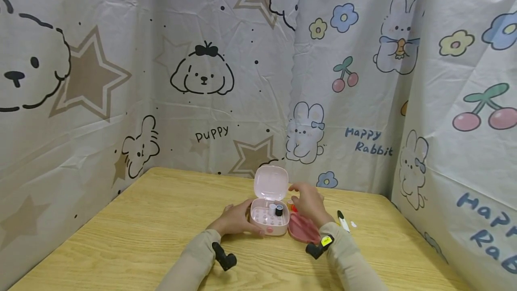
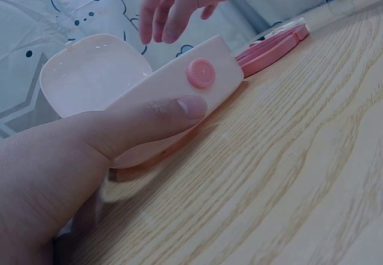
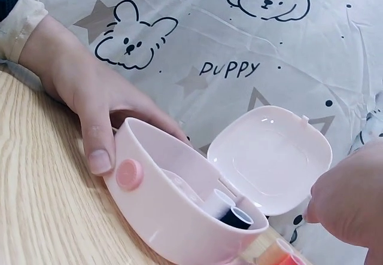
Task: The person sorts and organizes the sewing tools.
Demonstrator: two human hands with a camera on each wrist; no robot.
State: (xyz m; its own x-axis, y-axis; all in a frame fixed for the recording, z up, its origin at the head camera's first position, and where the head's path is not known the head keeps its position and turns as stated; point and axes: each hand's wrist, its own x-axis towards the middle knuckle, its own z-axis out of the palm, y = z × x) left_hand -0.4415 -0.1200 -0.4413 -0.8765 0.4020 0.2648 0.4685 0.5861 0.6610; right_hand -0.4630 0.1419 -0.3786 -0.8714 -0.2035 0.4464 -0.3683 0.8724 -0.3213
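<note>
A pale pink sewing box stands on the table with its lid raised. Inside, a white thread spool and a black thread spool stand side by side at the right end. My left hand grips the box's left side, the thumb lying on the front wall beside the round pink button. To the right of the box, my right hand hovers with loosely bent fingers and nothing visible in them. Below it are red and orange spools, partly cut off in the right wrist view.
A darker pink tray-like piece lies right of the box, under my right wrist. Farther right are small thread snips and a little white piece. Printed curtains hang around the wooden table.
</note>
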